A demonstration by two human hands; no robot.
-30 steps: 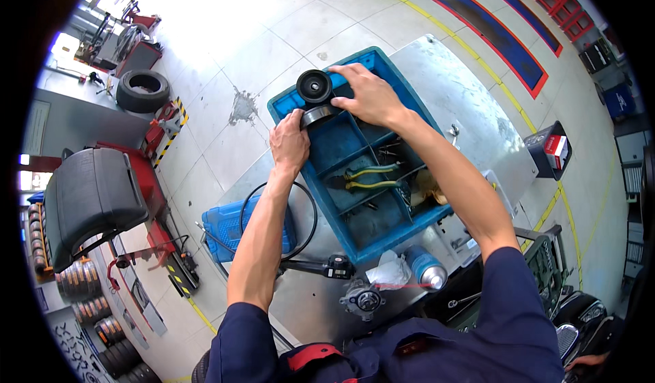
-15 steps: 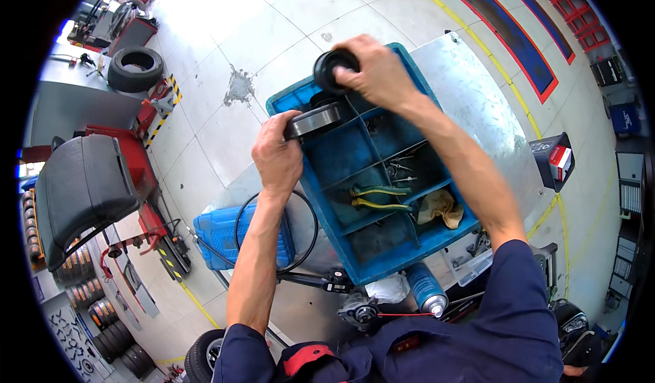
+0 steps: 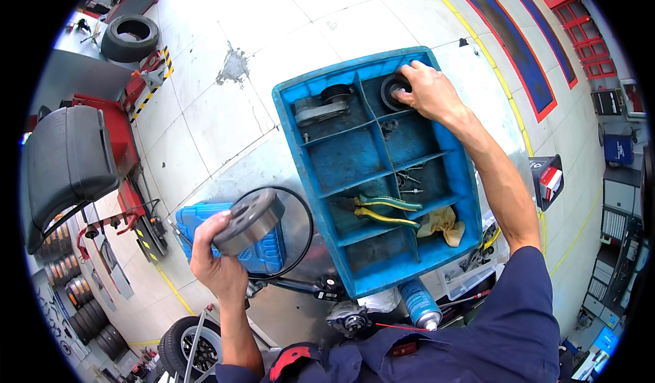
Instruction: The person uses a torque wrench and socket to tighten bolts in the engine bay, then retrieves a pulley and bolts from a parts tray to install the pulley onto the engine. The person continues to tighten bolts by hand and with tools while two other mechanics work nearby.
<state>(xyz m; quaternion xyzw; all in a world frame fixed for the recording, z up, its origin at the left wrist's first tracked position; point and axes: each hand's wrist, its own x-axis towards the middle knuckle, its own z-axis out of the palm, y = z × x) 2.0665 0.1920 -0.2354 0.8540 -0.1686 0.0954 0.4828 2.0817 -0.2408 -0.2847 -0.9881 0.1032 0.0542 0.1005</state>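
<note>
In the head view, the left hand (image 3: 222, 263) grips a thick metal pulley (image 3: 250, 221) by the rim nearest the person's left, its fingers and thumb closed on that edge. Most of the pulley projects beyond the grip, up and to the right, tilted, with its dark face turned upward and its bright band toward the tray. It is outside the blue divided tray (image 3: 344, 159), in front of a blue plastic case (image 3: 268, 252) and the loop of a black cable (image 3: 312, 229).

The right hand (image 3: 433, 95) is at the tray's far right compartment, closed on a black ring-shaped pulley (image 3: 387, 98). The thumb reaches into its central hollow and the fingers bend over the far rim, so the pulley sits at the fingertips, left of the palm. Whether it touches the compartment floor cannot be told.

Just left of it, across the divider, a metal bracket with a grooved black wheel (image 3: 322, 113) lies in the far left compartment. Nearer the person, yellow-and-green-handled pliers (image 3: 389, 210) lie beside a crumpled beige cloth (image 3: 442, 226), with a few bolts (image 3: 409, 180) just beyond.
</note>
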